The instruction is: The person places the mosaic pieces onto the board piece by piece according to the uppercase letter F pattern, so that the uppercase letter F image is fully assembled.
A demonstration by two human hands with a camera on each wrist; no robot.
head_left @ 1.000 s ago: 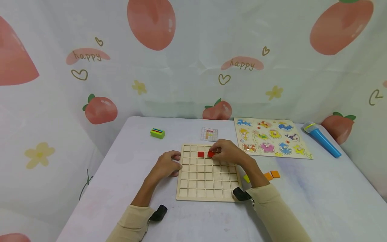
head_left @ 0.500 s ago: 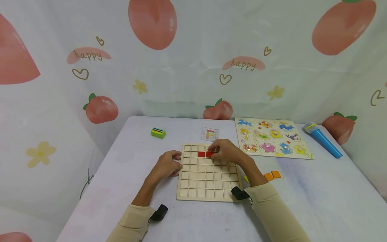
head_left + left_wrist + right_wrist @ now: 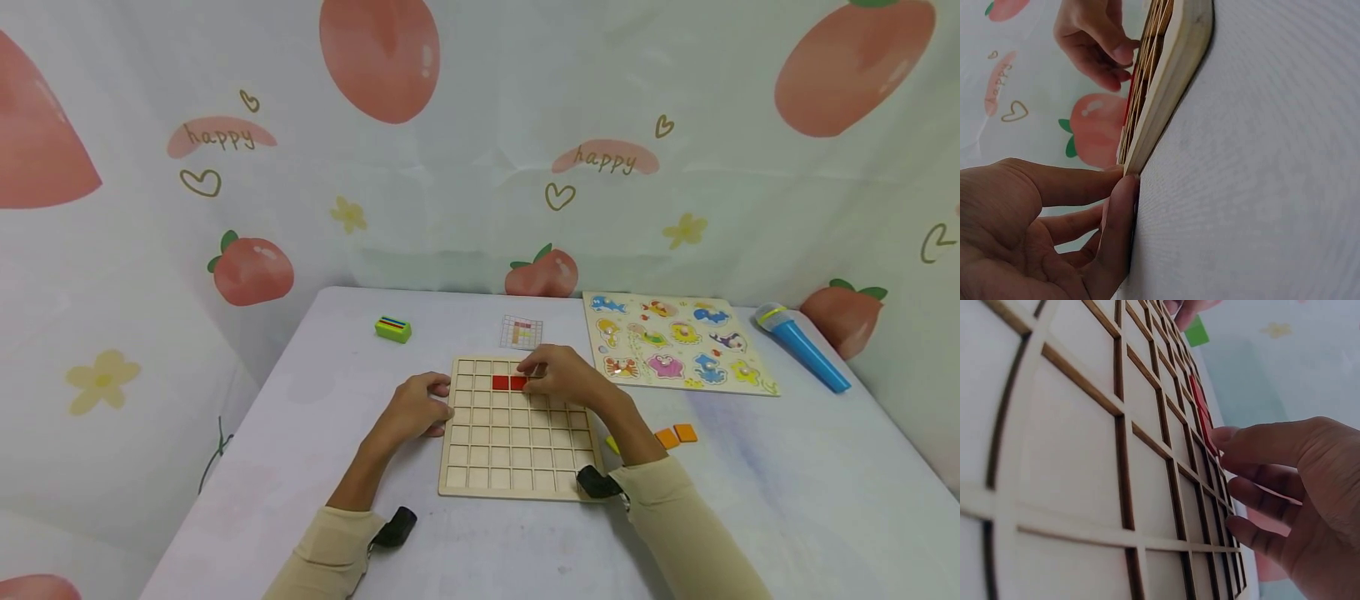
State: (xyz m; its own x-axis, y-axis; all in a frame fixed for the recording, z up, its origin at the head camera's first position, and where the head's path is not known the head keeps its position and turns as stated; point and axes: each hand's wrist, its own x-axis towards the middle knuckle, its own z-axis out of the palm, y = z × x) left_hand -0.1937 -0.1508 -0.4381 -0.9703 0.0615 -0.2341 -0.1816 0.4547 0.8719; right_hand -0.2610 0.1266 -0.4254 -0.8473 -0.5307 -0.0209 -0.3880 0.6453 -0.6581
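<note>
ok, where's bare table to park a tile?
Bare table right of the grid board, past the orange tiles. More between the green block and left hand. Crowded around the right hand and animal puzzle.

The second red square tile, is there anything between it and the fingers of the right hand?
Nothing visible. The right hand has its fingertips directly at the second red square tile, which lies in the wooden grid board beside the first red tile. The left hand rests at the board's left edge.
</note>
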